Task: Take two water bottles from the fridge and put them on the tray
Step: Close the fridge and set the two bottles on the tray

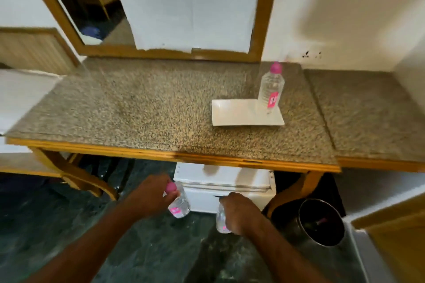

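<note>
Two bottles in hand below the table, tray waiting above.

The left hand has its grip closed round a clear bottle with a pink cap, held tilted near the neck; the right hand has its grip closed over the top of a second bottle, which hangs upright beneath the palm, its cap hidden; both are low, in front of the white fridge under the table's front edge, its door looking shut, which suggests they are out and ready to be lifted; the white tray lies toward the table's right side, with a third bottle upright on its far right corner, leaving the tray's left part free; a dark bin stands on the floor just right of the fridge.
</note>
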The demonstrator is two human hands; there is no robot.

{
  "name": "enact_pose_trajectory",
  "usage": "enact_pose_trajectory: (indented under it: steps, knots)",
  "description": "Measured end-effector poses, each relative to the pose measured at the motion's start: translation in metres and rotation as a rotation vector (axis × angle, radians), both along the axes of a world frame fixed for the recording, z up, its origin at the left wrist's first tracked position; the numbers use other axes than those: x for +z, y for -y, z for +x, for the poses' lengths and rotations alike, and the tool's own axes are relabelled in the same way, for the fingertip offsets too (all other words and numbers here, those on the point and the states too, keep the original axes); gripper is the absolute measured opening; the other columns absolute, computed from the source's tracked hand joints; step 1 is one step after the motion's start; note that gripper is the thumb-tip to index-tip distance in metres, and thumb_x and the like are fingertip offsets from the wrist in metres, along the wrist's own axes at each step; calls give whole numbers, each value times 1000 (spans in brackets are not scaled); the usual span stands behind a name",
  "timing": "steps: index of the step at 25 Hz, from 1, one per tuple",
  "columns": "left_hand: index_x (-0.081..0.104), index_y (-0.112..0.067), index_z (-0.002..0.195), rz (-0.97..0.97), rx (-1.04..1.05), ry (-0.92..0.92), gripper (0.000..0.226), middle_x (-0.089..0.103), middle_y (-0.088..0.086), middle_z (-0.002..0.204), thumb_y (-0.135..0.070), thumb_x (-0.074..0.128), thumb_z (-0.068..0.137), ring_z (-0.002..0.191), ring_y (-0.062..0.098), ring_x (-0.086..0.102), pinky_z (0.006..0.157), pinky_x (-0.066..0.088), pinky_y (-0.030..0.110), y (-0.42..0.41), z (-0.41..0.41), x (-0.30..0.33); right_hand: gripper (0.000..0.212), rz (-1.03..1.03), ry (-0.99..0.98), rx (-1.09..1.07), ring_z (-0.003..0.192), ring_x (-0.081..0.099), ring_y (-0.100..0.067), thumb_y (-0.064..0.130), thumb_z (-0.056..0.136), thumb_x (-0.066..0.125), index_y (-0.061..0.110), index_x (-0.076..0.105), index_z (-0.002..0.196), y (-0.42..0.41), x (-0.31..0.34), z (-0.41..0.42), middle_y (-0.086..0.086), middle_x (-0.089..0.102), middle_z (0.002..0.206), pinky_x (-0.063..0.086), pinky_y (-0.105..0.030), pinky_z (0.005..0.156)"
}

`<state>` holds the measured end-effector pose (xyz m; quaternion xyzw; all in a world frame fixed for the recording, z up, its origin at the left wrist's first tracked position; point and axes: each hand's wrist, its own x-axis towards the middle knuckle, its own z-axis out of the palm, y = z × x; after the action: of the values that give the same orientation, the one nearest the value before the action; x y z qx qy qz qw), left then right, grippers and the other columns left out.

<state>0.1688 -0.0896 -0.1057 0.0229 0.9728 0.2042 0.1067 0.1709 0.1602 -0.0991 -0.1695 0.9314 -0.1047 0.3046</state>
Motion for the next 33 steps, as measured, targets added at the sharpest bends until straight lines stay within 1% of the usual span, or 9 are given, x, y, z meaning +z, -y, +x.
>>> enact_pose_trajectory:
  steps: [2, 5, 7, 10, 15, 20, 28, 31, 33]
  knots:
    - [44, -27, 80, 16, -42, -42, 28, 44, -14, 69, -40, 68, 80, 69, 13, 47, 58, 30, 28, -15, 1, 47, 33, 31, -56, 63, 108, 62, -31, 8, 73, 66, 4, 63, 106, -12, 51, -4, -18, 63, 102, 51, -31, 85]
    - [49, -22, 82, 72, -53, -112, 27, 49, -12, 72, -42, 67, 80, 67, 9, 47, 54, 31, 20, -35, -2, 101, 37, 59, -154, 94, 119, 54, -31, 7, 83, 55, 8, 59, 119, -28, 113, -21, -15, 60, 125, 48, -36, 97]
    - [50, -21, 83, 79, -50, -140, 27, 55, -5, 77, -43, 65, 81, 71, 13, 50, 56, 34, 24, -47, -4, 132, 42, 56, -231, 126, 123, 52, -30, 8, 85, 53, 9, 56, 127, -41, 153, -33, -13, 57, 133, 45, -36, 102]
    - [50, -21, 84, 62, -60, -161, 26, 58, -1, 81, -43, 64, 82, 73, 15, 53, 58, 38, 27, -67, -16, 160, 41, 68, -330, 134, 120, 55, -29, 11, 86, 53, 9, 56, 127, -63, 194, -53, -12, 59, 131, 46, -33, 98]
    - [50, -22, 85, 19, -70, -194, 26, 56, -4, 80, -43, 65, 82, 74, 15, 53, 57, 38, 24, -88, -52, 187, 42, 98, -355, 151, 122, 53, -30, 12, 91, 47, 7, 53, 132, -81, 241, -92, -13, 55, 136, 44, -34, 100]
    - [50, -22, 89, 22, -66, -206, 26, 53, -6, 80, -42, 64, 83, 71, 10, 50, 57, 38, 26, -93, -108, 210, 42, 138, -340, 197, 114, 58, -30, 6, 88, 53, 7, 56, 130, -75, 262, -143, -14, 60, 129, 51, -37, 95]
    - [46, -23, 88, 94, -71, -270, 25, 48, -10, 75, -38, 65, 84, 68, 7, 47, 53, 32, 24, -96, -190, 212, 47, 64, -335, 123, 114, 56, -28, 2, 86, 54, 12, 55, 131, -44, 258, -206, -12, 60, 128, 49, -35, 91]
    - [46, -20, 90, 109, -77, -286, 26, 50, -6, 76, -36, 65, 84, 65, 6, 46, 53, 33, 24, -103, -209, 203, 46, 39, -317, 102, 108, 58, -26, 1, 84, 56, 13, 56, 128, -43, 250, -224, -11, 63, 122, 50, -34, 86]
    - [47, -18, 93, 107, -81, -268, 26, 53, -2, 80, -35, 65, 85, 67, 7, 46, 54, 34, 23, -107, -216, 199, 44, 30, -318, 107, 108, 58, -27, 2, 83, 55, 12, 57, 126, -45, 247, -232, -11, 63, 121, 52, -37, 87]
